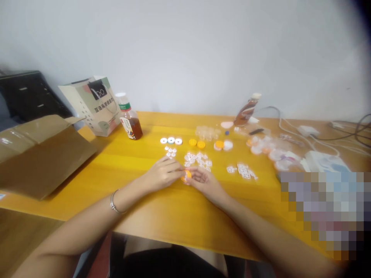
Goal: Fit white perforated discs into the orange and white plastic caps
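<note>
A small round orange piece [187,177], like a cap or disc with white on its face, is between my two hands just above the table. My right hand [207,184] grips its edge between thumb and fingers. The fingers of my left hand [165,173] are bent together against its left side; whether they pinch a further small part is too blurred to tell. Right behind the hands lie several white cut-out pieces [198,158]. Small white pegged parts [170,151] and white rings [171,141] sit beyond my left hand. Two yellow discs [197,143] lie farther back.
At the left stand a brown paper bag [43,154], a printed carton bag [100,108] and a drink bottle [131,123]. Clear cups [207,132] and another bottle [246,112] are at the back. Bagged discs [262,144], cables [279,119] and more white cut-outs [245,171] lie rightward.
</note>
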The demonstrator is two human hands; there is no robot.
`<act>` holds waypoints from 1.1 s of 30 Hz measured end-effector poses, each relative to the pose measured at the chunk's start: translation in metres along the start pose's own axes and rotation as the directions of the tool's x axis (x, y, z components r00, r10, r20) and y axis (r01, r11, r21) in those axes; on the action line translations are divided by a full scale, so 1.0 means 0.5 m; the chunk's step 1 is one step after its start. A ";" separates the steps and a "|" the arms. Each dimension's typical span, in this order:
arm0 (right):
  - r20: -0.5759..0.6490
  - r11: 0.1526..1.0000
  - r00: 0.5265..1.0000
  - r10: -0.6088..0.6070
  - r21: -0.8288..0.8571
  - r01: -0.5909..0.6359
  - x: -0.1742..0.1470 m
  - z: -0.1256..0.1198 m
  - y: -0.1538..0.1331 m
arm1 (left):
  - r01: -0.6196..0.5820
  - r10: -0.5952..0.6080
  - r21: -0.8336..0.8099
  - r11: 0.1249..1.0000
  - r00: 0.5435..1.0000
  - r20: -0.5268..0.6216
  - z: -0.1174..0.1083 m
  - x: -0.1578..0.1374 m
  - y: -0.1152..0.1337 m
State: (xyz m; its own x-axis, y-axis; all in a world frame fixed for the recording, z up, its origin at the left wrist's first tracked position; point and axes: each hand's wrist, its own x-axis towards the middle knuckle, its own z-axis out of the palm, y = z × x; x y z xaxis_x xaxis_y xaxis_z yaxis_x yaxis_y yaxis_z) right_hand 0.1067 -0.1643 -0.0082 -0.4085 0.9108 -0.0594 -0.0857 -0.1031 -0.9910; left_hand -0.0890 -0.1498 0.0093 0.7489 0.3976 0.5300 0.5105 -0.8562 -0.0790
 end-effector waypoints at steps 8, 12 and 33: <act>0.007 1.000 1.000 -0.019 -0.008 0.019 -0.004 0.002 -0.003 | 0.005 -0.005 -0.009 1.000 0.999 0.038 -0.012 0.003 0.003; 0.003 0.999 0.999 -0.048 0.005 0.048 -0.002 -0.001 -0.002 | -0.050 0.050 -0.007 0.999 0.995 0.092 -0.025 0.002 -0.002; -0.001 0.984 0.984 -0.180 -0.004 0.180 -0.020 0.003 -0.019 | -0.241 0.244 0.122 0.963 0.970 -0.003 -0.023 -0.006 -0.007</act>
State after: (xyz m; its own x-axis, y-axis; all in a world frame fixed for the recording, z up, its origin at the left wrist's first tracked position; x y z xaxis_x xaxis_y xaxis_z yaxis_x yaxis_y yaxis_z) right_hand 0.1103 -0.1730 0.0018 -0.3858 0.9148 0.1196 -0.1539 0.0640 -0.9860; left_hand -0.0980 -0.1518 0.0175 0.8494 0.1760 0.4975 0.3624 -0.8799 -0.3074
